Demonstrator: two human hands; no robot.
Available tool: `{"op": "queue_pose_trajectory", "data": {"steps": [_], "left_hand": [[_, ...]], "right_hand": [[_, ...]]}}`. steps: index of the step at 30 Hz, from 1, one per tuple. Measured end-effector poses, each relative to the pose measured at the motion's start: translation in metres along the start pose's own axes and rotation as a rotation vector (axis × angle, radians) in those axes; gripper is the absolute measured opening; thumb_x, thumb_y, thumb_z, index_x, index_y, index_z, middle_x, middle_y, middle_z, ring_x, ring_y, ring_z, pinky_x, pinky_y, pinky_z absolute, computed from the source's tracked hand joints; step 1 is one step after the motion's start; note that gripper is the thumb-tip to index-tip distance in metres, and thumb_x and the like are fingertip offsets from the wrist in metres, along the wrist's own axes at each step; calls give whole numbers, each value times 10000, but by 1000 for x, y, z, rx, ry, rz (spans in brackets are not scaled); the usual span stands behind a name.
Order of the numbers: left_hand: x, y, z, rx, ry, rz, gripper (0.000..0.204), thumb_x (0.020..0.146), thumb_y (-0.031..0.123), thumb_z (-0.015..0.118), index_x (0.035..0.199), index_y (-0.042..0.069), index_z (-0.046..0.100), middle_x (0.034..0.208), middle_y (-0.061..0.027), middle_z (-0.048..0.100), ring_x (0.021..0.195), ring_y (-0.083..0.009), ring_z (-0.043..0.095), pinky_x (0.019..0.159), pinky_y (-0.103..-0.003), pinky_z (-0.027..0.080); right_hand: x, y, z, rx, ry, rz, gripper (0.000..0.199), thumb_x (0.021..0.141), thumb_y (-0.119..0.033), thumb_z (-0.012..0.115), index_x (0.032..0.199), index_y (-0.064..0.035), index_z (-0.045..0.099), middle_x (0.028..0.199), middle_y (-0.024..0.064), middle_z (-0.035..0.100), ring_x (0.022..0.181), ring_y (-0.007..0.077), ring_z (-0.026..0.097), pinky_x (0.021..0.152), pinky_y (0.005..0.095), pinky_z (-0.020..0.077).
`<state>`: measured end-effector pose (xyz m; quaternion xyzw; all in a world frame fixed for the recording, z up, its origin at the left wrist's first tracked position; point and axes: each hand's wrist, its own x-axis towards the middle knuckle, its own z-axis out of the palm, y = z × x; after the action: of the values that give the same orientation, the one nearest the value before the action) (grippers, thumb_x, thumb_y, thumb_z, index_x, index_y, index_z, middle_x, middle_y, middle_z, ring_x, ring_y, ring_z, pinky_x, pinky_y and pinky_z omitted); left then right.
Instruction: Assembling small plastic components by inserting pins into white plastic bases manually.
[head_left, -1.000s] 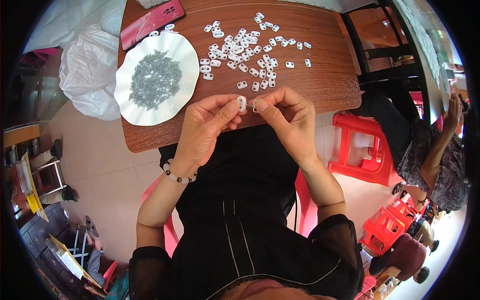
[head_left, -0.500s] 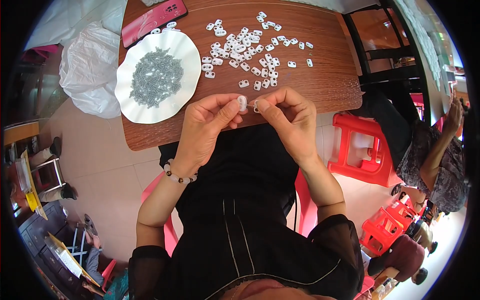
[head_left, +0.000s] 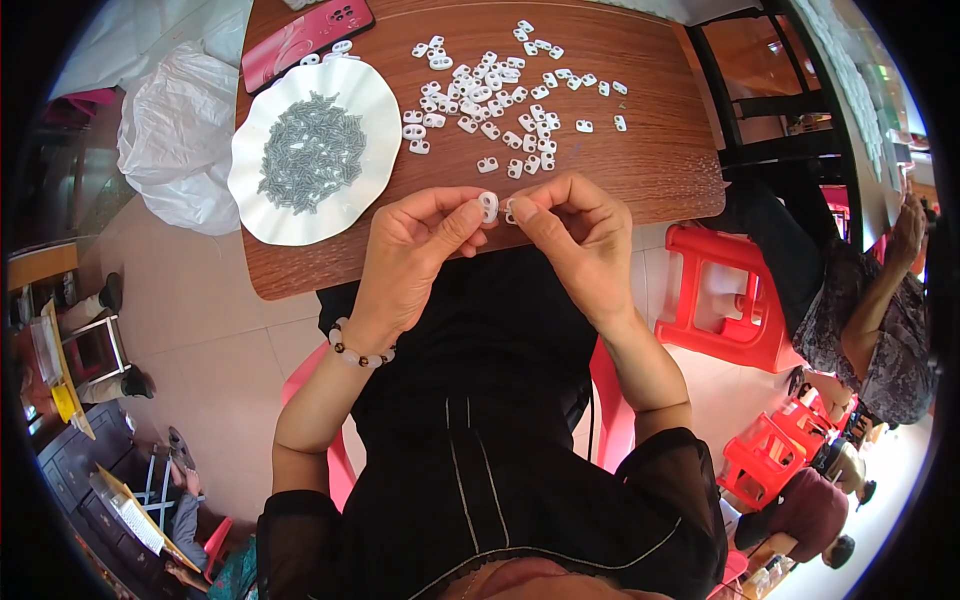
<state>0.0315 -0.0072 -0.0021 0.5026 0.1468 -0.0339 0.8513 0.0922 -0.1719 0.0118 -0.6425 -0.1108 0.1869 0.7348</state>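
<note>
Pinch w/ L hand [head_left: 413,245] on white oval pc [head_left: 488,207], R hand [head_left: 585,240] on part-hidden white pc [head_left: 509,215]; poss. drop from slack grip or skewed push.

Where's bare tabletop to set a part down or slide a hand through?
Best: the table's right end, between the scattered white pieces and the right edge, past the right hand. A smaller strip lies between the fluted plate, left hand and near edge. Crowded: centre, with pieces; back-left, with plate and phone.
</note>
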Motion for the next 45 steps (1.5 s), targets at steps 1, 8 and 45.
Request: {"op": "queue_pose_trajectory", "data": {"steps": [1, 8, 45], "left_hand": [[0, 1, 1, 11, 0, 10, 241, 894, 146, 642, 1061, -28, 648, 892, -51, 675, 723, -77, 592, 672, -203, 495], [-4, 4, 7, 107, 3, 97, 228, 891, 133, 645, 1042, -37, 658, 879, -56, 680, 713, -71, 587, 664, -203, 489], [-20, 37, -4, 52, -223, -44, 208, 891, 174, 650, 892, -28, 698, 739, -70, 661, 609, -60, 558, 555, -190, 461]], "right_hand": [[0, 1, 0, -30, -4, -17, 86, 855, -67, 670, 836, 5, 625, 764, -3, 641, 656, 0, 538, 561, 151, 419], [-1, 2, 4, -14, -41, -44, 94, 858, -58, 669, 832, 10, 609, 761, 18, 641, 694, 35, 594, 604, 178, 476], [7, -5, -1, -157, -520, -323, 358, 898, -255, 609, 1176, -30, 630, 1140, 110, 625, 997, 193, 525, 874, 327, 407]]}}
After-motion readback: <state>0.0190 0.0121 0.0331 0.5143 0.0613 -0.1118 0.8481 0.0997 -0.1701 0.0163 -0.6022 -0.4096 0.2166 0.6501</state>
